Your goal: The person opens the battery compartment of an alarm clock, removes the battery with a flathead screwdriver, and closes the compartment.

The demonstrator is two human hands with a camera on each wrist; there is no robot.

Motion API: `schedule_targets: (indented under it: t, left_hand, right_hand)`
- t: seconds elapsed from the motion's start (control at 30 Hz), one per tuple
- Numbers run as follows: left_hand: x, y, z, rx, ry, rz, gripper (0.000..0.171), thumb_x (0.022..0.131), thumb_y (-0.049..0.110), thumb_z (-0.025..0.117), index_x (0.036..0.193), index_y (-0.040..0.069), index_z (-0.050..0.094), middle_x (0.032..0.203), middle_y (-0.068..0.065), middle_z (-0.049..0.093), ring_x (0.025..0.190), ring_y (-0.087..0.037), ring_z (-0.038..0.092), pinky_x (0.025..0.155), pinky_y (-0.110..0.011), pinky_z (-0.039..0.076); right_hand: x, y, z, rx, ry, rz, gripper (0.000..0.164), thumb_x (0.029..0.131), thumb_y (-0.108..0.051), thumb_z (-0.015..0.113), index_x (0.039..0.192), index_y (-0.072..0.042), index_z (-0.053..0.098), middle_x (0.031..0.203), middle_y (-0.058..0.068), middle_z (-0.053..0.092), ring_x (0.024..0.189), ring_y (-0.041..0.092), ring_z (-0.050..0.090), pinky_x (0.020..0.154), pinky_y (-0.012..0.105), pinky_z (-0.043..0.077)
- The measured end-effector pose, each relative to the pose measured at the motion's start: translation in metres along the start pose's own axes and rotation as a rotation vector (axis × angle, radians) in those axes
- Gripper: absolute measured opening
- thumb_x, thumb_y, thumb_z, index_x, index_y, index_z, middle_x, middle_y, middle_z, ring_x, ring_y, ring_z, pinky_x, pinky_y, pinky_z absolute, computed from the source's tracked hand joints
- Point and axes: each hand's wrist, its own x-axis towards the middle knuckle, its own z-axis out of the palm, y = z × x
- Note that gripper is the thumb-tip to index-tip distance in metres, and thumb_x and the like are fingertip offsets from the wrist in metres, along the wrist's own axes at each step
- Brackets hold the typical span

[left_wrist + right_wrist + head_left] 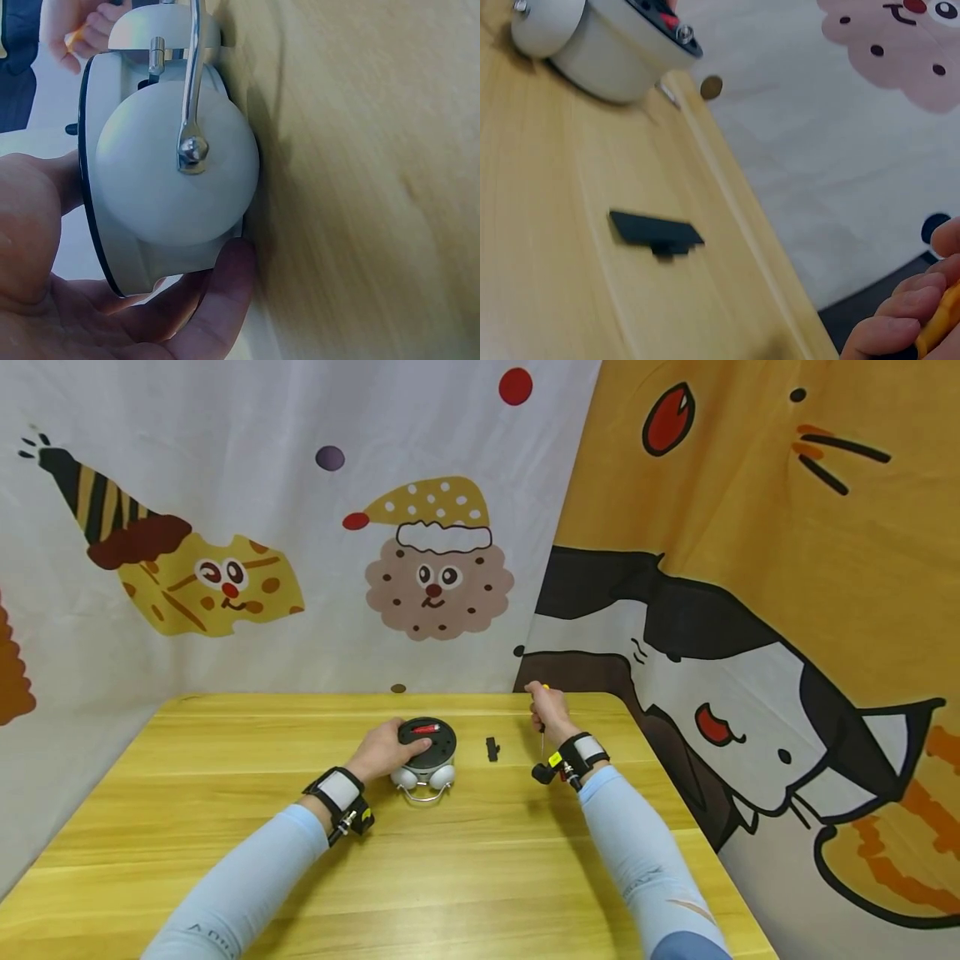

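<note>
Head view: left hand (378, 752) clamped on the alarm clock (441, 745), dark back up on the table (435, 877), bells (442, 776) toward the person, red battery (427, 728) showing; right hand (551, 708) well off to its right, gripping a screwdriver (542, 745) shaft down, black plastic piece (492, 749) between, long axis pointing away. Left wrist: white shell (142, 266), chrome bar (192, 82) across the bells. Right wrist: orange handle (943, 322) in curled grip.

A draped indoor corner, its exact kind unclear: wood-grain table (450, 877) under the hands (382, 749) (551, 712), white cartoon-printed cloth (262, 443) hanging beyond them, orange cat-print cloth (727, 510) to their right
</note>
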Motion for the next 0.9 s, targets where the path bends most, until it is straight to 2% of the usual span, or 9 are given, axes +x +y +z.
schedule_targets:
  t: [0.13, 0.23, 0.33, 0.4, 0.47, 0.6, 0.63, 0.73, 0.9]
  left_hand:
    - [0.003, -0.003, 0.001, 0.006, 0.004, 0.006, 0.109, 0.091, 0.087, 0.071, 0.161, 0.005, 0.056, 0.149, -0.023, 0.072, 0.134, -0.039, 0.072, 0.107, -0.055, 0.061]
    - [-0.003, 0.003, -0.004, -0.001, 0.002, 0.002, 0.102, 0.094, 0.08, 0.075, 0.16, 0.004, 0.057, 0.149, -0.024, 0.072, 0.131, -0.04, 0.072, 0.106, -0.055, 0.062]
    - [-0.014, 0.013, -0.009, -0.003, 0.014, 0.006, 0.099, 0.097, 0.076, 0.075, 0.158, 0.001, 0.057, 0.147, -0.027, 0.072, 0.128, -0.043, 0.073, 0.102, -0.055, 0.062]
    - [-0.029, 0.029, -0.017, -0.013, 0.007, 0.0, 0.093, 0.101, 0.07, 0.074, 0.159, -0.001, 0.056, 0.149, -0.029, 0.07, 0.131, -0.044, 0.071, 0.105, -0.056, 0.061]
    - [-0.024, 0.024, -0.014, -0.008, 0.0, -0.002, 0.097, 0.1, 0.074, 0.072, 0.161, 0.0, 0.054, 0.151, -0.028, 0.069, 0.133, -0.043, 0.071, 0.106, -0.056, 0.061]
    - [-0.027, 0.024, -0.015, -0.011, -0.015, 0.022, 0.096, 0.101, 0.071, 0.073, 0.163, 0.0, 0.052, 0.155, -0.026, 0.067, 0.139, -0.041, 0.069, 0.113, -0.054, 0.059]
    - [-0.02, 0.018, -0.011, 0.0, -0.007, 0.03, 0.099, 0.099, 0.075, 0.072, 0.162, 0.001, 0.053, 0.153, -0.025, 0.069, 0.135, -0.04, 0.07, 0.109, -0.053, 0.061]
    - [-0.028, 0.024, -0.016, -0.001, 0.001, 0.031, 0.095, 0.101, 0.07, 0.074, 0.161, 0.0, 0.055, 0.152, -0.026, 0.069, 0.134, -0.041, 0.071, 0.108, -0.052, 0.061]
    - [-0.01, 0.01, -0.006, 0.009, 0.008, 0.003, 0.098, 0.096, 0.075, 0.076, 0.159, 0.003, 0.058, 0.148, -0.024, 0.072, 0.129, -0.039, 0.073, 0.103, -0.053, 0.062]
  right_hand:
    - [0.001, 0.003, -0.011, -0.049, 0.006, 0.033, 0.034, 0.106, -0.042, 0.06, 0.083, -0.019, 0.051, 0.064, -0.008, 0.043, 0.055, 0.011, 0.039, 0.052, 0.027, 0.034]
    - [0.0, 0.006, -0.017, -0.059, 0.011, 0.054, 0.034, 0.109, -0.045, 0.05, 0.094, -0.016, 0.059, 0.066, -0.007, 0.049, 0.057, 0.013, 0.042, 0.054, 0.028, 0.035]
    - [0.0, 0.009, -0.021, -0.078, 0.009, 0.059, 0.047, 0.111, -0.042, 0.036, 0.112, -0.007, 0.067, 0.067, -0.005, 0.052, 0.058, 0.015, 0.044, 0.054, 0.029, 0.036]
    - [0.001, 0.012, -0.023, -0.1, 0.01, 0.058, 0.056, 0.112, -0.04, 0.03, 0.124, 0.0, 0.068, 0.068, -0.003, 0.055, 0.059, 0.016, 0.046, 0.054, 0.03, 0.037]
    - [0.001, 0.015, -0.025, -0.123, 0.007, 0.053, 0.061, 0.113, -0.037, 0.027, 0.133, 0.004, 0.066, 0.069, -0.002, 0.055, 0.059, 0.017, 0.047, 0.055, 0.031, 0.038]
    - [0.003, 0.02, -0.029, -0.175, 0.0, 0.055, 0.058, 0.114, -0.034, 0.031, 0.137, 0.005, 0.068, 0.07, 0.0, 0.057, 0.062, 0.019, 0.049, 0.057, 0.032, 0.04]
    - [0.003, 0.021, -0.03, -0.188, -0.001, 0.054, 0.056, 0.114, -0.033, 0.033, 0.135, 0.004, 0.069, 0.07, 0.0, 0.057, 0.061, 0.019, 0.049, 0.058, 0.032, 0.04]
    - [0.007, 0.025, -0.033, -0.217, -0.01, 0.065, 0.05, 0.113, -0.032, 0.04, 0.132, 0.003, 0.072, 0.069, 0.001, 0.06, 0.059, 0.017, 0.051, 0.056, 0.031, 0.043]
    - [0.006, 0.028, -0.035, -0.2, -0.045, 0.104, 0.042, 0.113, -0.028, 0.05, 0.131, 0.002, 0.072, 0.075, 0.004, 0.067, 0.056, 0.014, 0.056, 0.053, 0.029, 0.049]
